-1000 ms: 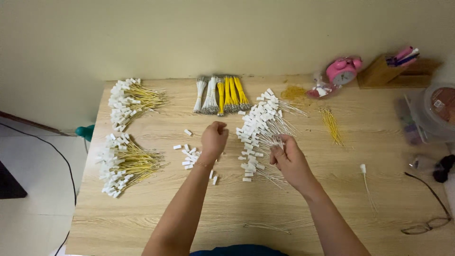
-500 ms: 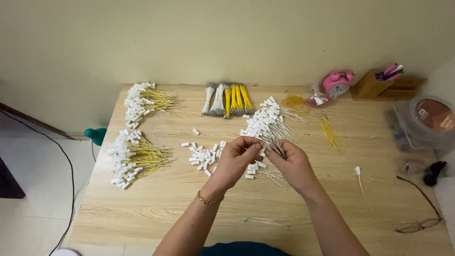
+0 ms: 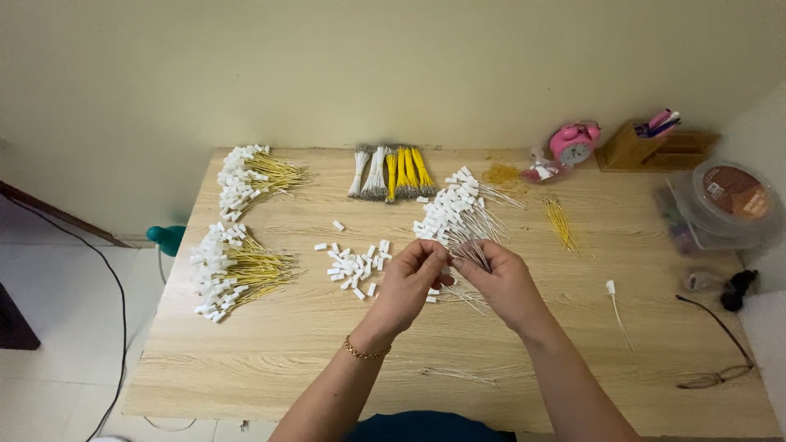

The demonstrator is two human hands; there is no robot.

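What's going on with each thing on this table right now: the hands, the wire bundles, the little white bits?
left hand: fingers pinched at the wires beside the right hand.
right hand: holding a bunch of thin white wires.
white wires with white connectors: fanned pile, lying flat.
loose white connectors: scattered.
yellow wires with connectors: two finished-looking piles, lying flat.
pink alarm clock: upright.
round container: lid on.

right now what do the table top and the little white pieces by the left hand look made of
Table top: wood or wood-look laminate, matte, with pale streaky grain lines. Little white pieces beside the left hand: probably moulded plastic, opaque white, small and blocky; too small to be sure.
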